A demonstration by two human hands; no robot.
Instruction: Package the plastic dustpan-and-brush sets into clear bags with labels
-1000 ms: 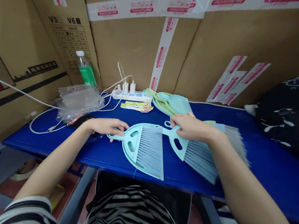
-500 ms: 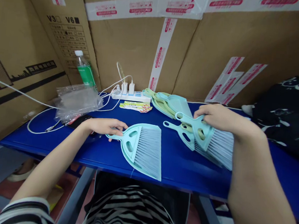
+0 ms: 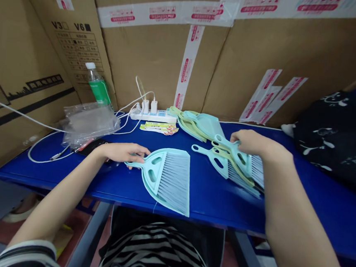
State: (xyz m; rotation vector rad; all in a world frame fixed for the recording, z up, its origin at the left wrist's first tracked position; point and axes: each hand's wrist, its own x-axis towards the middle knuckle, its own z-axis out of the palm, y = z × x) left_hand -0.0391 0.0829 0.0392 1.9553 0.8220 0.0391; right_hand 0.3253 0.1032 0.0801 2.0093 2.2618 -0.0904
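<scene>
My left hand (image 3: 129, 153) is closed round the stacked handles of a light blue dustpan (image 3: 189, 184) and a small brush (image 3: 154, 171) lying in it, its grey bristles pointing right. On the right, my right hand (image 3: 248, 141) grips the upper edge of a light blue hand brush (image 3: 243, 159), its fingertips partly hidden. This brush lies over a green brush (image 3: 236, 165), and another blue brush (image 3: 215, 158) lies beneath them. My forearm covers part of their bristles. Behind them, several blue and green dustpans (image 3: 208, 125) lie stacked against the cardboard.
A white power strip (image 3: 163, 116) with chargers and cables stands at the back, with yellow-green packets (image 3: 159, 127) before it. At the left are clear plastic bags (image 3: 88, 121) and a green-labelled bottle (image 3: 99, 89). A black patterned bag (image 3: 330, 134) rests at the right.
My right hand has moved the top blue brush slightly towards the back, baring more of the green brush below. My left hand keeps its hold. The view has shifted a little.
</scene>
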